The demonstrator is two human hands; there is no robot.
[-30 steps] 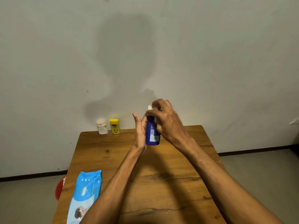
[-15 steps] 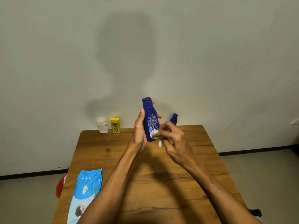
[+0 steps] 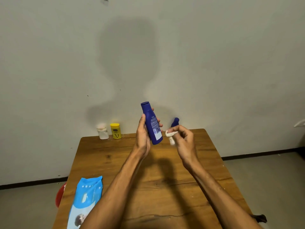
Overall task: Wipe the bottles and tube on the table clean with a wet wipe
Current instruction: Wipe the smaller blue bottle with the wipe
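My left hand [image 3: 142,136] grips a dark blue bottle [image 3: 151,123] upright and slightly tilted above the wooden table [image 3: 115,156]. Just right of the bottle, and apart from it, my right hand [image 3: 184,139] pinches a crumpled white wet wipe [image 3: 170,136]. Behind my right hand stands a second blue bottle [image 3: 175,122], mostly hidden. At the table's far left edge, against the wall, a small white bottle [image 3: 103,131] and a yellow bottle [image 3: 115,131] stand side by side.
A light blue wet wipe pack [image 3: 85,200] lies at the table's near left edge. A red object [image 3: 59,195] sits on the floor left of the table. A grey wall rises directly behind the table.
My right hand with the wipe has left the top of the blue bottle, dropped past its lower part and drawn away to the right. The left hand's bottle has tilted slightly.
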